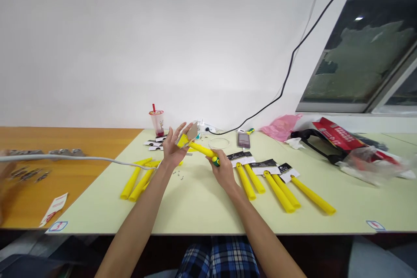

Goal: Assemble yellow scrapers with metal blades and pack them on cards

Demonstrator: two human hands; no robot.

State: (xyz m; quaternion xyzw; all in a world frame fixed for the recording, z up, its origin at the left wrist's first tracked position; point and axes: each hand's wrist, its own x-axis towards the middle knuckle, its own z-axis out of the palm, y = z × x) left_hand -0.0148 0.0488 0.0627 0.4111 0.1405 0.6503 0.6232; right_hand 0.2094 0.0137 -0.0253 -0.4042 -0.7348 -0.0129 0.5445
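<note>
A yellow long-handled scraper [201,148] with a broad head is held up above the table between my hands. My left hand [172,150] steadies its head, fingers stretched up beside a flat brownish-grey plate [193,131]. My right hand [224,169] is closed round the handle's lower end, together with a green-and-yellow screwdriver handle [215,161]. Small metal bits, perhaps screws [179,175], lie on the table below. To the right are several yellow handles [279,192] with black-and-white cards [265,167]. More yellow handles [130,184] lie on the left, partly behind my left forearm.
Behind stand a drink cup [157,122] and a dark phone-like device [243,140]. A pink bag [280,127] and a red package [340,134] lie at the right. A white cable [81,157] crosses from the left, above an orange table [97,139] with metal parts.
</note>
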